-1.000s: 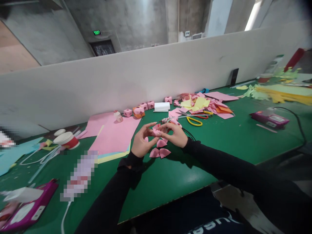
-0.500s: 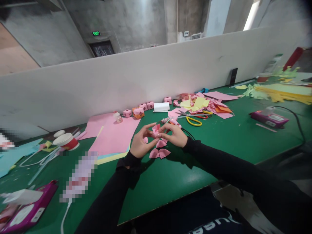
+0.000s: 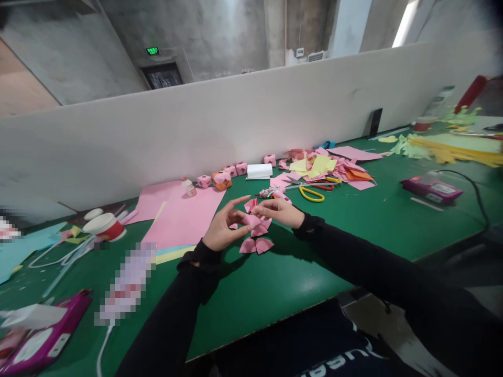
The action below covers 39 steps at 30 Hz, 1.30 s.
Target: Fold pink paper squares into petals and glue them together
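A small folded pink paper piece (image 3: 250,220) is held up between my hands, above the green table. My left hand (image 3: 223,226) pinches its left side between thumb and fingers, with the index finger stretched out above. From the right, my right hand (image 3: 282,212) closes its fingertips on the piece's upper edge. Just below and behind them lie more folded pink paper pieces (image 3: 264,245), partly covered by my fingers. A pink glue gun (image 3: 281,196) rests beyond my right hand.
Yellow-handled scissors (image 3: 312,194) lie beside a heap of paper scraps (image 3: 318,166). Several pink paper balls (image 3: 204,181) line the white partition (image 3: 220,125). Pink sheets (image 3: 184,217) and a paper cup (image 3: 105,226) are at left. A purple pack (image 3: 432,191) lies right.
My right fingers have drawn together at the upper edge of the pink paper piece, which has turned and shows more of its face. My left hand has shifted slightly left.
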Available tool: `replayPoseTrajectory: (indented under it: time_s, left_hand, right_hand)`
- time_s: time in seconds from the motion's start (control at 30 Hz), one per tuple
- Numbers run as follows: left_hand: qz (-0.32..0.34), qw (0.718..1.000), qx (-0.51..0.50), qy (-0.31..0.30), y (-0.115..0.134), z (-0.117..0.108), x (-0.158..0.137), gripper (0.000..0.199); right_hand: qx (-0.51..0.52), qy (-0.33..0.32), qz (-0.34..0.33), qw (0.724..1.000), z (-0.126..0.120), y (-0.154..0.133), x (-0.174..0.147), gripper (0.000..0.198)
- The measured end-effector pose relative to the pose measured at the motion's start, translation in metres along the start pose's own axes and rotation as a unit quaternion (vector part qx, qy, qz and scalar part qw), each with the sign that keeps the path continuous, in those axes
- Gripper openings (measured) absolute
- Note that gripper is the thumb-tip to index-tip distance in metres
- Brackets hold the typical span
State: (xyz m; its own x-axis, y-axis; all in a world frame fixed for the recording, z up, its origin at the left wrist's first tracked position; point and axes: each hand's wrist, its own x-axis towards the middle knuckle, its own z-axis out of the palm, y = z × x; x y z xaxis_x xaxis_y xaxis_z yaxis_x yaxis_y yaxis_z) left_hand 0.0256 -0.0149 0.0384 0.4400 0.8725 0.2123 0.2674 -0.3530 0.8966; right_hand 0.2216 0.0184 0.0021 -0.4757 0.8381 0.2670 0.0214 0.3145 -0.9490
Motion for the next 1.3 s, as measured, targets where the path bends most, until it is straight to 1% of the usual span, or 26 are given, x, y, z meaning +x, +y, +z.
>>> replayPoseTrajectory:
  time_s: [0.07, 0.13, 0.2, 0.27, 0.37, 0.5, 0.63, 0.73, 0.83, 0.9, 1.03, 1.07, 1.13, 1.2, 1.23, 1.27, 1.3]
  left_hand:
    - [-0.007, 1.0, -0.021, -0.018, 0.001, -0.001, 0.0, 0.072]
    - [-0.007, 0.999, -0.035, -0.04, 0.001, -0.002, 0.0, 0.071]
    - [-0.003, 0.997, -0.039, -0.063, 0.003, -0.002, 0.0, 0.071]
    - [-0.001, 0.996, -0.036, -0.077, 0.005, -0.002, -0.001, 0.07]
    - [-0.001, 0.996, -0.034, -0.086, 0.008, -0.002, -0.002, 0.07]
    - [-0.002, 0.996, -0.027, -0.084, 0.01, 0.0, -0.003, 0.07]
    - [0.008, 0.997, -0.027, -0.075, 0.009, 0.001, -0.003, 0.069]
    - [0.016, 0.998, -0.029, -0.062, 0.009, 0.001, -0.003, 0.07]
    - [0.02, 0.997, -0.034, -0.059, 0.007, 0.001, -0.002, 0.07]
    - [0.019, 0.997, -0.038, -0.064, 0.007, 0.001, -0.002, 0.07]
    - [0.026, 0.995, -0.061, -0.068, 0.007, 0.0, -0.002, 0.07]
    - [0.029, 0.995, -0.066, -0.065, 0.007, 0.0, -0.002, 0.069]
    - [0.03, 0.996, -0.065, -0.054, 0.008, 0.0, -0.001, 0.068]
    - [0.023, 0.998, -0.055, -0.032, 0.007, 0.0, -0.001, 0.067]
    - [0.018, 0.998, -0.049, -0.017, 0.006, 0.001, 0.0, 0.066]
    - [0.013, 0.999, -0.046, 0.001, 0.005, 0.002, 0.0, 0.066]
    - [0.01, 0.999, -0.044, 0.02, 0.004, 0.002, 0.001, 0.065]
  right_hand:
    - [0.053, -0.029, 0.046, 0.997, -0.002, 0.001, 0.001, 0.041]
    - [0.087, -0.064, 0.071, 0.992, -0.003, 0.002, 0.001, 0.04]
    - [0.111, -0.093, 0.08, 0.986, -0.002, 0.003, 0.0, 0.038]
    - [0.126, -0.108, 0.081, 0.983, -0.001, 0.003, -0.001, 0.036]
    - [0.134, -0.112, 0.087, 0.981, 0.001, 0.002, -0.002, 0.036]
    - [0.128, -0.115, 0.071, 0.983, 0.001, 0.001, -0.003, 0.034]
    - [0.152, -0.092, 0.066, 0.982, 0.003, 0.0, -0.002, 0.036]
    - [0.199, -0.065, 0.079, 0.975, 0.007, 0.001, -0.002, 0.04]
    - [0.214, -0.05, 0.09, 0.971, 0.012, 0.002, -0.002, 0.043]
    - [0.223, -0.053, 0.098, 0.968, 0.014, 0.003, -0.003, 0.045]
    - [0.267, -0.088, 0.138, 0.95, 0.018, 0.003, -0.004, 0.046]
    - [0.269, -0.084, 0.143, 0.949, 0.018, 0.003, -0.003, 0.046]
    - [0.241, -0.035, 0.123, 0.962, 0.019, 0.003, -0.003, 0.042]
    - [0.156, 0.061, 0.052, 0.985, 0.018, 0.003, -0.003, 0.035]
    - [0.092, 0.114, 0.003, 0.989, 0.018, 0.002, -0.004, 0.03]
    - [0.024, 0.163, -0.046, 0.985, 0.017, 0.0, -0.005, 0.025]
    - [-0.042, 0.201, -0.092, 0.974, 0.017, -0.002, -0.006, 0.022]
